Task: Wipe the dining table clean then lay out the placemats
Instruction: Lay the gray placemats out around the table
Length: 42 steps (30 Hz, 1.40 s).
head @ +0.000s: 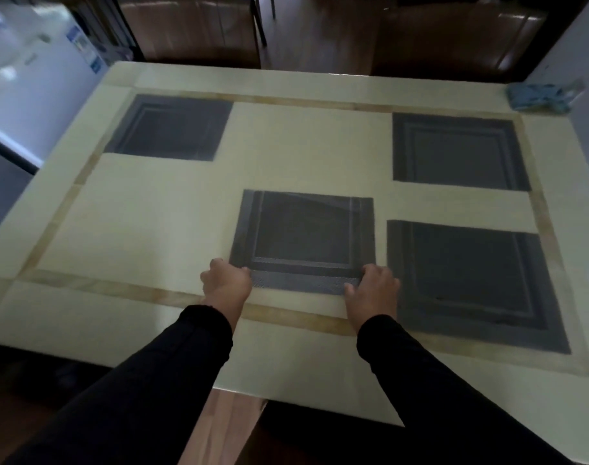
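Observation:
Several dark grey woven placemats lie on the cream dining table [145,209]. The one nearest me, the middle placemat [304,236], has its near edge pinched at both corners. My left hand [226,283] grips its near left corner and my right hand [373,290] grips its near right corner. Another placemat [474,283] lies flat at the near right, one [457,151] at the far right, one [170,127] at the far left. A crumpled blue cloth [541,97] rests at the far right corner of the table.
Brown chairs [192,28] stand past the table's far edge. A white appliance [28,78] is close to the left side. A white surface [584,62] borders the far right. A wooden seat [226,427] shows under the near edge.

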Each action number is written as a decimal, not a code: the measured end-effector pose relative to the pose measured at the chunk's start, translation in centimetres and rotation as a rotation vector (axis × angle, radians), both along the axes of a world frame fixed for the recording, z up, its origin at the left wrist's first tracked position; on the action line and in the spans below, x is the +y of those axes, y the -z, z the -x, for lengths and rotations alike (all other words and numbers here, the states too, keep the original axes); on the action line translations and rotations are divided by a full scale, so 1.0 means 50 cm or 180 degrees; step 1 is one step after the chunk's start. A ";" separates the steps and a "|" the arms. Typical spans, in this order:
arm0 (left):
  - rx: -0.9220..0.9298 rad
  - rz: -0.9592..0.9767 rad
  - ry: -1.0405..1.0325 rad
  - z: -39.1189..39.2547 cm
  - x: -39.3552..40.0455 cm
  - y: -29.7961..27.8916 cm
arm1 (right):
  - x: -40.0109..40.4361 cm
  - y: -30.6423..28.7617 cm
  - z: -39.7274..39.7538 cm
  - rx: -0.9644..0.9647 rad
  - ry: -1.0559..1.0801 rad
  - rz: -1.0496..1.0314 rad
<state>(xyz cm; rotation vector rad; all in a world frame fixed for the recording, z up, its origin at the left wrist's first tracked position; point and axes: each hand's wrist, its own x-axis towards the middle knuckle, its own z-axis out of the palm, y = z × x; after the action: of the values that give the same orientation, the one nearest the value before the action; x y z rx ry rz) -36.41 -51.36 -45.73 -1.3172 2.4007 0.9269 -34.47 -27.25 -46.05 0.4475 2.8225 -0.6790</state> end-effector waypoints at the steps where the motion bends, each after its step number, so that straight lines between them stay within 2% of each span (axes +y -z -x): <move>1: 0.0000 0.0000 -0.0006 0.002 -0.005 0.002 | -0.001 0.000 0.002 -0.0014 0.0094 0.0020; 8: 0.0196 -0.0021 0.0358 0.015 -0.030 0.008 | -0.017 0.006 0.052 -0.0250 0.0954 0.0736; 12: 0.0316 -0.0249 0.0496 0.011 -0.068 0.031 | -0.024 0.012 0.070 -0.0387 0.1318 0.1026; 19: 0.0536 -0.0240 0.0506 0.022 -0.206 0.025 | -0.120 -0.001 0.058 -0.0331 0.1055 0.0745; 34: 0.0769 0.0100 -0.0284 -0.051 -0.696 0.004 | -0.612 0.032 0.051 -0.0282 0.0566 0.0903; 42: 0.0756 0.0164 -0.0312 -0.063 -0.808 0.016 | -0.696 0.039 0.054 -0.0205 0.0492 0.0713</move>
<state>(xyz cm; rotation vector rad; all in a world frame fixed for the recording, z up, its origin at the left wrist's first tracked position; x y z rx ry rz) -33.26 -91.76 -46.53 -1.4269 2.5702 1.1122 -37.19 -62.03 -48.00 0.6381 2.6310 -0.9801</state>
